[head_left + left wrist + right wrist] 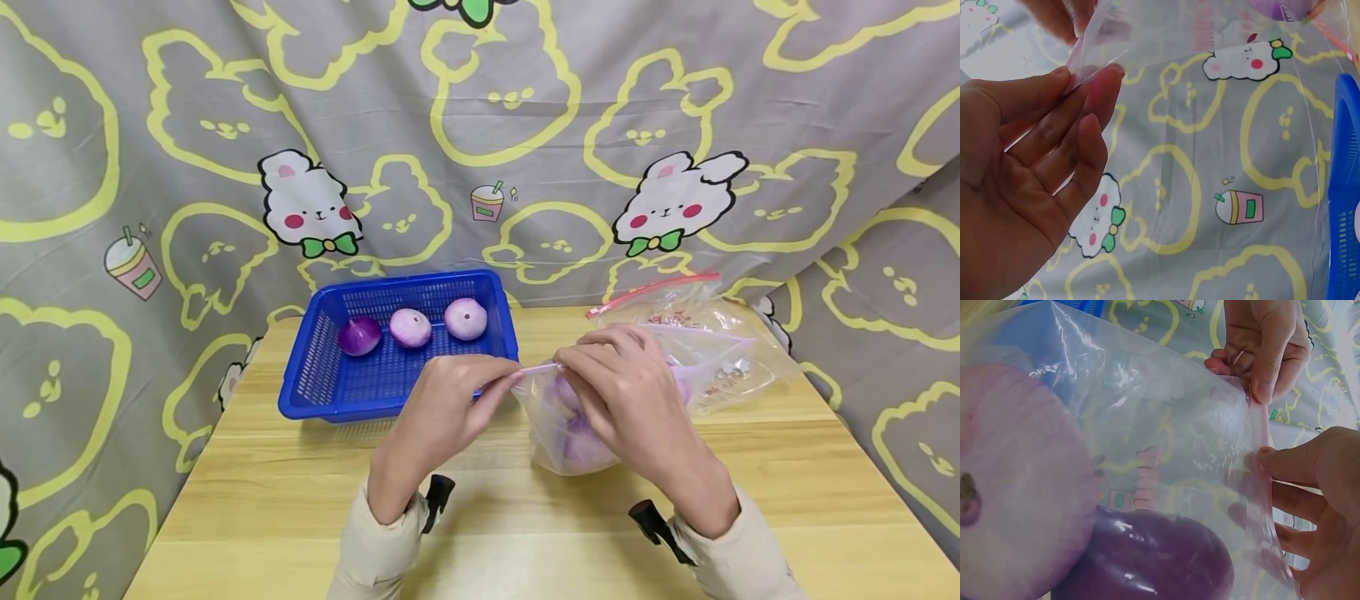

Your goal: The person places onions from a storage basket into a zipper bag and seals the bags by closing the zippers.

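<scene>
A clear zip bag (546, 446) stands on the table with onions inside; in the right wrist view a pale onion (1022, 487) and a dark purple onion (1147, 559) show through the plastic. My left hand (450, 400) pinches the left end of the bag's pinkish zip strip between thumb and forefinger. Just to its right, my right hand (633, 387) pinches the same strip, thumb on one side and fingers on the other. In the left wrist view the remaining fingers of my left hand (1029, 162) are loosely bent beside the bag's corner.
A blue plastic basket (300, 408) at the back left holds a purple onion (360, 337) and two paler onions (466, 320). Behind the right hand lies another clear bag (761, 367) with a red zip strip. A patterned cloth (517, 125) hangs behind the wooden table (247, 508).
</scene>
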Available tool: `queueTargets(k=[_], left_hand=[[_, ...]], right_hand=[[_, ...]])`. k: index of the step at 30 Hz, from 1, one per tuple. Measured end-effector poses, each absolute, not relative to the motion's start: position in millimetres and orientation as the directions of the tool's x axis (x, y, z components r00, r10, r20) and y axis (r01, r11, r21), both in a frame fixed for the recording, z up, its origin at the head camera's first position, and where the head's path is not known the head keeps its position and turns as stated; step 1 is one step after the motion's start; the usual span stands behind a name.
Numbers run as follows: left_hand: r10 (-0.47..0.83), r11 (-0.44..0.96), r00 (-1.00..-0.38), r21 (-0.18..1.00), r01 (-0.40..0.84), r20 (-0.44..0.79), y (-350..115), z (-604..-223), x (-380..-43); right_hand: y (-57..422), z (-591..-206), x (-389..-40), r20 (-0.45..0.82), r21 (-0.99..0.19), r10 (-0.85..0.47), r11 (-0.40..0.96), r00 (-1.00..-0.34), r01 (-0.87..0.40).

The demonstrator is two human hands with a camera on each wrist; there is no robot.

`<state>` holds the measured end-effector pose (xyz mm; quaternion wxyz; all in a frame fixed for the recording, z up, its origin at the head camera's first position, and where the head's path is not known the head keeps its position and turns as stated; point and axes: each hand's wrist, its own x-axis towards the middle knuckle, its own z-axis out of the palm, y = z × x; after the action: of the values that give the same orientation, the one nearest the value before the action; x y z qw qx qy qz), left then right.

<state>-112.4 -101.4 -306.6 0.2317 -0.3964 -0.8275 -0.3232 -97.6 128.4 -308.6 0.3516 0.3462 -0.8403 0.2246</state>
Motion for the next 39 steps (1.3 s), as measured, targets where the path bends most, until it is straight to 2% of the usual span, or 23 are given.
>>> queueTargets(k=[32,39], left_hand=[[0.506,0.474,-0.565,0.337,0.813,0.652,-104.8,-305.4,-113.3],[0.503,0.477,-0.564,0.334,0.813,0.655,-106.8,-306.6,-112.8]], right_hand=[[145.8,-314.5,-97.0,0.765,-0.139,-0.359,0.718,-0.535,-0.682],[150.4,-314.9,-95.4,0.749,-0.150,-0.353,0.733,-0.560,-0.663]])
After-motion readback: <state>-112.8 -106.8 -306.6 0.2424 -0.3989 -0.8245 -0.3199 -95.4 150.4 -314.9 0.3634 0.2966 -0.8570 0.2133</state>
